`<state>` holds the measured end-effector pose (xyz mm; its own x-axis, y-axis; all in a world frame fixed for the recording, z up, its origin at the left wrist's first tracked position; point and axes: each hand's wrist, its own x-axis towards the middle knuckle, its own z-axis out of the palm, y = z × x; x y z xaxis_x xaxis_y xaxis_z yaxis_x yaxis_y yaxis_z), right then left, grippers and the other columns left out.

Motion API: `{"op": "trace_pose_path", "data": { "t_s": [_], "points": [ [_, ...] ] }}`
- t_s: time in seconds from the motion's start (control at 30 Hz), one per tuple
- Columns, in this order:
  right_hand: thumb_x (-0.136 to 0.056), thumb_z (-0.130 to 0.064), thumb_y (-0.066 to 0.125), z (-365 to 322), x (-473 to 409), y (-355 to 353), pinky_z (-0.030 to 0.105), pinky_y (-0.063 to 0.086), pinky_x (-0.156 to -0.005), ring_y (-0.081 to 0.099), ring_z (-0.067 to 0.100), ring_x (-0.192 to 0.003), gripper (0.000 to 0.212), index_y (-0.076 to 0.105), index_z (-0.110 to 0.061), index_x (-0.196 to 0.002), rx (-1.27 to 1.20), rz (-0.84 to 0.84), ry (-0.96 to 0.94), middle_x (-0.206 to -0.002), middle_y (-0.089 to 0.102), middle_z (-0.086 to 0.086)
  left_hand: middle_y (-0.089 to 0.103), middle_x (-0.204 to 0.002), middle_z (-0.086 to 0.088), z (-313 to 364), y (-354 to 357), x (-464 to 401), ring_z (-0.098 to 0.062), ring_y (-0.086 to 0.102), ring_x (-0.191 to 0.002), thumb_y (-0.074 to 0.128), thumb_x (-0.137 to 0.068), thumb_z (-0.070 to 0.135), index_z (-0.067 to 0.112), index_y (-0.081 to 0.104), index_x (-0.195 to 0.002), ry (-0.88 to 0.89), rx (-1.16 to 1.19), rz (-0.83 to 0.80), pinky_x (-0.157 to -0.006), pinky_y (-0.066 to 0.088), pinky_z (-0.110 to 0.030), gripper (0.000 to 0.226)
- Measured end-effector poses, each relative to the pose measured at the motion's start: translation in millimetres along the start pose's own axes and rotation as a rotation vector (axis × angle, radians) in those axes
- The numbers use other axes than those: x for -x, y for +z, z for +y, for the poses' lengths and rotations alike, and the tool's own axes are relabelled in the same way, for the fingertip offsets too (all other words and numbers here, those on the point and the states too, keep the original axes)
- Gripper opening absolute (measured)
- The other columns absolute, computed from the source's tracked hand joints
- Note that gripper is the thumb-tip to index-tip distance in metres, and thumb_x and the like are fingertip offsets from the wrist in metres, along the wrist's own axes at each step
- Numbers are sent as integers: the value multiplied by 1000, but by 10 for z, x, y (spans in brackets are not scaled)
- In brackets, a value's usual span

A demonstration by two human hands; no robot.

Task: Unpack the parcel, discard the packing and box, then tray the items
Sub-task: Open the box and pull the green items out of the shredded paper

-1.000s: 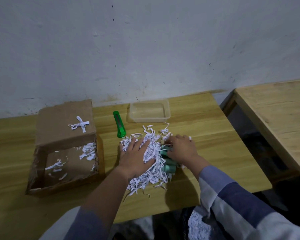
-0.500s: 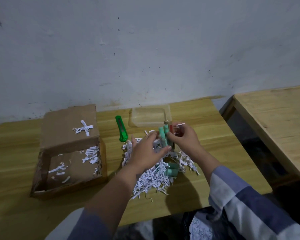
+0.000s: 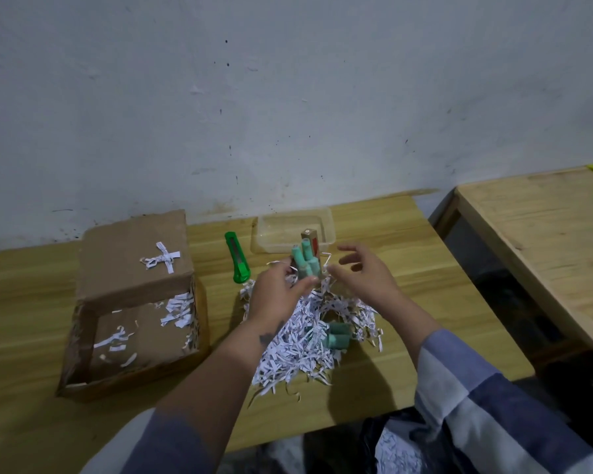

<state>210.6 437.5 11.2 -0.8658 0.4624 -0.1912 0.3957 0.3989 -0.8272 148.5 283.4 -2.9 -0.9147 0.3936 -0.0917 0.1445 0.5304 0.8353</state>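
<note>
Since a moment ago, the left hand (image 3: 276, 295) has lifted a bundle of green tubes (image 3: 305, 265) from the shredded paper (image 3: 308, 340), fingers clamped round their base just before the tray (image 3: 326, 222). Light, stiff, smooth, they could slip loose. Right hand (image 3: 363, 275) hovers beside, fingers spread, holding nothing.

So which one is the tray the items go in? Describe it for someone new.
On the wooden table, look along the far edge by the wall, just right of the green utility knife. The tray is the shallow rectangular container there, and it is the only clear plastic thing, unlike the brown cardboard box.
</note>
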Motion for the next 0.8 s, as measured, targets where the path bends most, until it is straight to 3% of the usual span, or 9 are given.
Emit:
{"op": "trace_pose_path", "data": {
  "t_s": [0.1,0.2,0.27,0.33,0.43,0.6,0.8],
  "points": [
    [-77,-31,75,-93,-38,55,26,53,-67,63,19,-95,59,50,-19,-129,-228,-103,13,-114,63,3,68,-106,7,31,94,15,-14,68,-87,70,-84,25,24,59,-123,48,-46,-66,-74,54,-31,41],
    [-74,-26,79,-37,-88,51,25,54,-53,67,19,-81,51,58,-14,-119,-252,-3,28,-105,67,9,67,-118,4,65,166,15,-19,62,-110,70,-83,37,30,52,-131,96,-135,-133,-94,47,-38,52],
    [-76,-25,77,52,-145,-30,28,55,-53,66,22,-81,47,57,-14,-118,-273,48,91,-103,66,10,57,-135,7,44,175,-12,-17,48,-128,64,-82,54,36,37,-142,134,-355,-184,-109,28,-43,68],
    [-78,-28,75,187,-224,-144,35,59,-64,66,24,-84,50,55,-15,-121,-207,87,160,-106,66,10,41,-149,8,-31,167,-25,-15,28,-141,53,-86,61,38,27,-146,206,-622,-252,-116,8,-48,70],
    [-79,-32,74,424,-360,-315,38,59,-72,66,23,-85,55,52,-15,-126,33,134,234,-115,66,12,19,-159,10,-245,178,-2,-15,6,-148,38,-90,65,36,23,-148,249,-794,-344,-113,-11,-56,67],
    [-81,-38,71,564,-694,-557,42,55,-81,64,30,-97,54,52,-9,-122,239,221,297,-115,65,15,4,-160,14,-531,207,47,-15,-2,-148,-1,-73,74,39,20,-149,229,-847,-350,-115,-10,-57,86],
    [-83,-50,63,747,-967,-532,44,53,-82,63,34,-98,54,58,-4,-112,321,233,352,-108,66,17,15,-159,15,-619,311,37,-16,5,-148,0,-75,70,39,29,-146,255,-776,-287,-114,-11,-55,83]
  ]
}}
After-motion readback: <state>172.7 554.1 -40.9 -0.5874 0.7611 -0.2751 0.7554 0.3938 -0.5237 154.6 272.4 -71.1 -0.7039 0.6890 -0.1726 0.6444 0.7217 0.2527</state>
